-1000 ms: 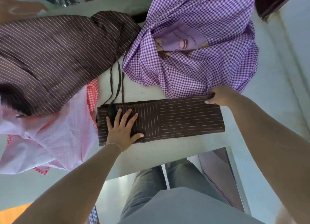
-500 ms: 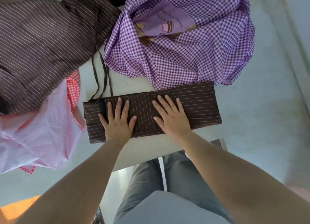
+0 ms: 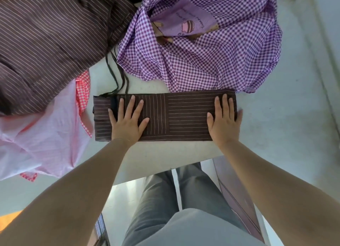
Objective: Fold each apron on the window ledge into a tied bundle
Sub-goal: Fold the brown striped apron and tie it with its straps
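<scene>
The folded brown apron (image 3: 165, 117) lies flat near the ledge (image 3: 276, 131) edge, with the left hand (image 3: 127, 123) and right hand (image 3: 223, 124) pressing it, fingers straight and slightly spread. Its ties (image 3: 117, 76) trail back between a purple checked apron (image 3: 211, 58), touching its far edge, and a loose brown striped apron (image 3: 46, 43); a pink apron (image 3: 40, 135) lies just left.

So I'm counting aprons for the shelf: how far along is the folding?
None tied yet. The brown striped apron is folded to a flat strip, both hands pressing it, its strings loose. Still unfolded: purple gingham, pink and another brown striped one.
</scene>
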### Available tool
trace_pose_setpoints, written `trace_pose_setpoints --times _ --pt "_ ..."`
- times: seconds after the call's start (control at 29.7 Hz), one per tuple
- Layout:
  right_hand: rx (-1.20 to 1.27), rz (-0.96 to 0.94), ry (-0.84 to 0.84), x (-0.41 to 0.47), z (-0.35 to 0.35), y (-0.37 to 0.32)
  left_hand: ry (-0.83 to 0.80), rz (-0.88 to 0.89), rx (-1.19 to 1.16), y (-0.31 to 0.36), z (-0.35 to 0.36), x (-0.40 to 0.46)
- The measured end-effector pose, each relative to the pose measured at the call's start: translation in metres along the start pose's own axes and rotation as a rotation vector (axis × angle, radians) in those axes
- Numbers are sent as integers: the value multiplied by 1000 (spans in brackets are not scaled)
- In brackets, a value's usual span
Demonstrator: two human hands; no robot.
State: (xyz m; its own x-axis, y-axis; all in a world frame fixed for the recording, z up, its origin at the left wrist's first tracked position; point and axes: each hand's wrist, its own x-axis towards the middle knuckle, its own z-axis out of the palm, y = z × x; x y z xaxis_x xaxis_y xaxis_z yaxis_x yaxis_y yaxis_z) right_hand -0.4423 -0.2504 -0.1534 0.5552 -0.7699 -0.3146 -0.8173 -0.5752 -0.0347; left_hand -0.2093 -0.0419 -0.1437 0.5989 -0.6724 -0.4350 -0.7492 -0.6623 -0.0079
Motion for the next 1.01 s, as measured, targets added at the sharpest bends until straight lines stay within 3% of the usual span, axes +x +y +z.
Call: trace_pose_setpoints --times 0.1,0.27,0.4,0.47,0.57,0.71,0.84,0.94,1.01 --pt "-29 -81 43 -3 -12 -11 -31 126 155 -12 -18 27" --pt "-54 -725 -17 15 -33 -56 -59 288 238 -30 -56 63" --pt "-86 -661 -230 15 -33 -79 134 315 153 -6 -62 39" --pt "-78 -601 -264 6 -33 -82 196 418 46 14 -44 11" --pt "-88 -573 -316 -7 -38 -82 68 557 53 29 -5 -28" --pt "-128 -574 -312 -20 -50 -85 34 517 90 26 18 -47" --pt "-73 -727 -333 4 -68 -96 54 495 22 30 13 -53" --pt "-37 -1001 -229 27 -68 -94 20 465 18 34 14 -55" --pt "-87 -1060 -302 36 -62 -84 1 442 29 38 15 -55"
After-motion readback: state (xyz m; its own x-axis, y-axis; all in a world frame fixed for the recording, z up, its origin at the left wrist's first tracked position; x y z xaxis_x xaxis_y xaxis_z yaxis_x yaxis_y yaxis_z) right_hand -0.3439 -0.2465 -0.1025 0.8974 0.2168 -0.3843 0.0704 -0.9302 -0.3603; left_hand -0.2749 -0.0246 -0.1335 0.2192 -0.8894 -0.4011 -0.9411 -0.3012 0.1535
